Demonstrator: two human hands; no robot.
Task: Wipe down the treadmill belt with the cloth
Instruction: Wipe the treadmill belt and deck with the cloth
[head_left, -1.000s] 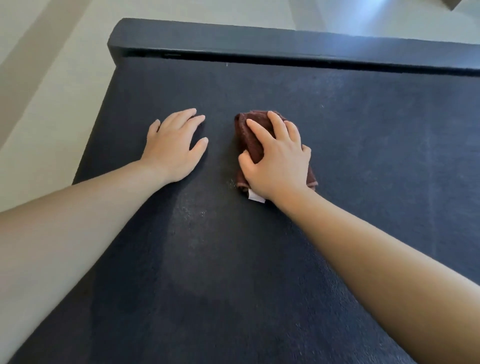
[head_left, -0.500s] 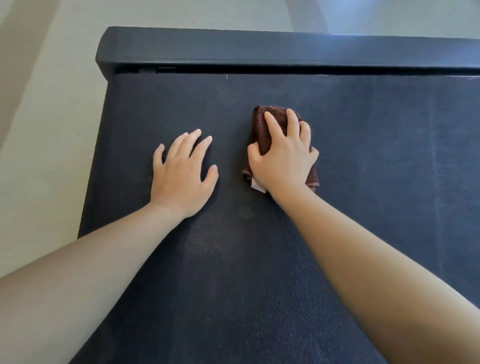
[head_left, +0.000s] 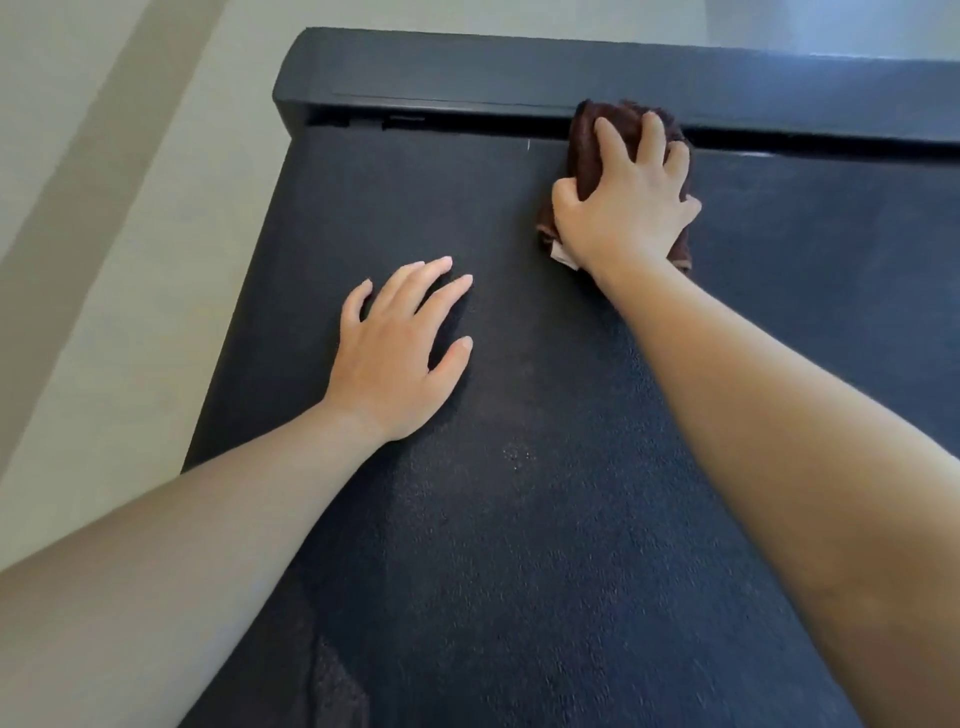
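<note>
the treadmill belt (head_left: 571, 519) is a very dark navy, close to black, with a fine pebbled grain that catches the light as tiny pale flecks. a small cluster of pale specks (head_left: 514, 456) shows on it, and a short white tick (head_left: 528, 145) marks its far edge. the cloth (head_left: 586, 153) is a deep reddish brown, plain, with a white tag (head_left: 563, 255) at its near corner. the end cover (head_left: 467, 67) is plain matte charcoal. the floor (head_left: 130, 338) is pale grey-beige, crossed by a darker taupe band (head_left: 88, 171).
</note>
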